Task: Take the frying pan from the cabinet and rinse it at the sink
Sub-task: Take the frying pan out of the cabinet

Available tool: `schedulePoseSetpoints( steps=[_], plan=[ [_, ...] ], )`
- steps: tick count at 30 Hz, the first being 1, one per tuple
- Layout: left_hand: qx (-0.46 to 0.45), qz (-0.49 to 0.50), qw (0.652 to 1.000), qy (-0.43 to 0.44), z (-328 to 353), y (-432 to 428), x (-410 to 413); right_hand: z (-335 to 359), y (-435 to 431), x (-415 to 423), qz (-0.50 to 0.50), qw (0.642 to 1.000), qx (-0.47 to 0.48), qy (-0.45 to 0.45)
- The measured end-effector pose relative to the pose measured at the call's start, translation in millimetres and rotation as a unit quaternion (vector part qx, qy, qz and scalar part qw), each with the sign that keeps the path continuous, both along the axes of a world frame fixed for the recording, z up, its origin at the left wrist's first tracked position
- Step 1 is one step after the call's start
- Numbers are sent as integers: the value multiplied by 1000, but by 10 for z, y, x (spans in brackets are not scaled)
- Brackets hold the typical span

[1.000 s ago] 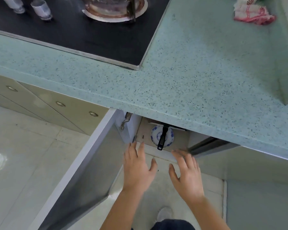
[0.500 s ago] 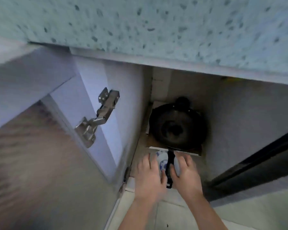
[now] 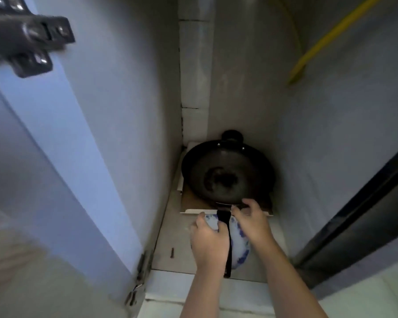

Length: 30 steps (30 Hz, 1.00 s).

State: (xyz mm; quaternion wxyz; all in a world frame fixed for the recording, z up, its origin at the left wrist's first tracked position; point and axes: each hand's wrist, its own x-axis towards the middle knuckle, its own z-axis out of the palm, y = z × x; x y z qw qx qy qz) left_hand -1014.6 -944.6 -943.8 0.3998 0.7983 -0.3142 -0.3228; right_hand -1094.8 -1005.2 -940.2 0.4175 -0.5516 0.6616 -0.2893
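The black frying pan point(image 3: 225, 174) sits deep in the cabinet on a cardboard sheet point(image 3: 193, 203), its long handle running back toward six o'clock over a blue-and-white bowl point(image 3: 238, 244). Left hand point(image 3: 208, 241) cups the bowl at the handle's nine o'clock; right hand point(image 3: 251, 222) at three o'clock, fingers curled near the handle root, grip unclear. Pale cabinet walls point(image 3: 129, 111), yellow pipe point(image 3: 326, 40) at one o'clock.
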Motion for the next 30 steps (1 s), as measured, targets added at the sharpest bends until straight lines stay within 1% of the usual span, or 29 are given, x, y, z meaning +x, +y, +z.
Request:
schedulePoseSetpoints(
  steps=[3,5,7,11,18,22,27,30],
  plan=[
    [16,-30,999,9,-109,-4,-41,-110,8,-9,-38,987,114,-107],
    [37,-60,997,36,-136,4,-58,-149,47,-5,-20,972,167,-164],
    [50,-66,993,81,-139,0,-58,-171,70,4,19,965,195,-175],
    [61,-68,984,150,-165,-19,-45,-242,41,34,34,956,217,-193],
    [103,-104,968,203,-142,29,-17,-352,-12,176,3,949,238,-207],
    [104,-104,965,217,-118,5,-8,-378,-36,205,3,930,269,-253],
    [114,-134,959,224,-154,7,25,-450,-75,192,14,926,274,-260],
    [113,-134,953,246,-135,9,48,-515,-108,216,10,903,308,-300]
  ],
)
